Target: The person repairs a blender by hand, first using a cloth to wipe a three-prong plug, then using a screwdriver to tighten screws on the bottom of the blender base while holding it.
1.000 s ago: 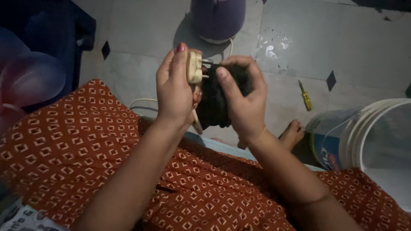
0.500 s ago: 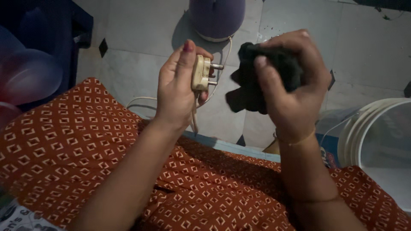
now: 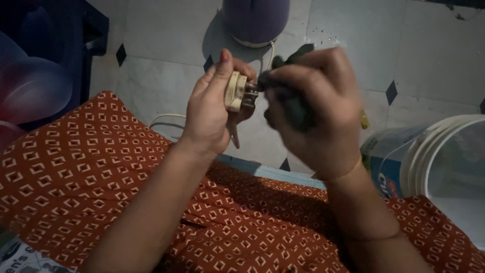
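Observation:
My left hand (image 3: 212, 111) grips a cream electric plug (image 3: 235, 92) with its metal pins (image 3: 249, 94) pointing right. A white cord (image 3: 162, 119) trails from under that hand toward the floor at left. My right hand (image 3: 316, 108) is closed around a dark bunched cloth (image 3: 295, 103), and the cloth's edge presses against the pins. Both hands are raised above my lap, which is covered in orange fabric with a white diamond pattern (image 3: 91, 177).
A purple rounded appliance (image 3: 256, 20) stands on the white tiled floor (image 3: 166, 55) beyond the hands. A white plastic bucket (image 3: 439, 162) sits at the right. A dark blue chair or crate (image 3: 55, 45) fills the upper left. A yellow tool handle (image 3: 364, 120) peeks out behind my right hand.
My right hand with the cloth, lifted away from the plug half a second ago, has come back left onto the pins. The left hand has barely moved.

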